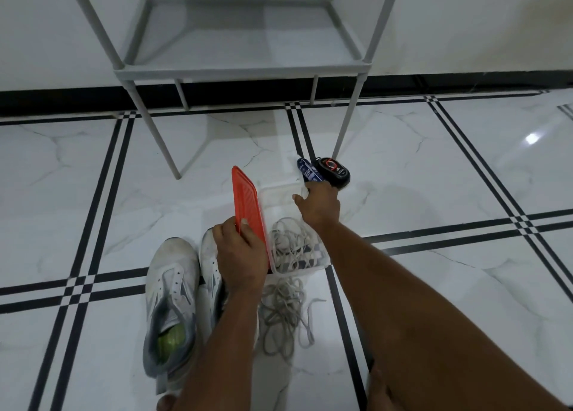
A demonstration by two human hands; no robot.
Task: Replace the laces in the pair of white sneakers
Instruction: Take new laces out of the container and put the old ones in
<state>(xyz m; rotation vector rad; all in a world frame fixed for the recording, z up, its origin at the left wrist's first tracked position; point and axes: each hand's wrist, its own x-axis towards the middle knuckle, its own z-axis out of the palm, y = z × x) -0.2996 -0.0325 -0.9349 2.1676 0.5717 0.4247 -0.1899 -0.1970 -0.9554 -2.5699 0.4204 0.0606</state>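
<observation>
**Sneakers unlaced on the tile, both hands at the box**

Sneakers (183,296), white and lying side by side on the floor (434,178), sit just to the left of the left hand (240,257); the nearer one is partly hidden behind that wrist. Neither shoe has a lace through its eyelets. The left hand's thumb and fingers pinch the near end of an orange lid (249,215), holding it tilted up on edge along the left rim of a clear plastic box (279,196).

Inside the box, just right of those fingers, lies a tangle of pale laces (293,246). A second heap of greyish laces (285,314) lies on the tile just in front of the box, between the two forearms.

The right hand (319,204) reaches over the far right corner of the box, thumb stuck out to the left, fingers curled down toward a dark blue tube (308,170); whether they actually grip it cannot be told. Touching the tube on its right is a black shoe-polish applicator (335,170) with a red-ringed label, its writing too small to read.

Beyond both hands stand the legs of a grey shelf rack (248,66).
</observation>
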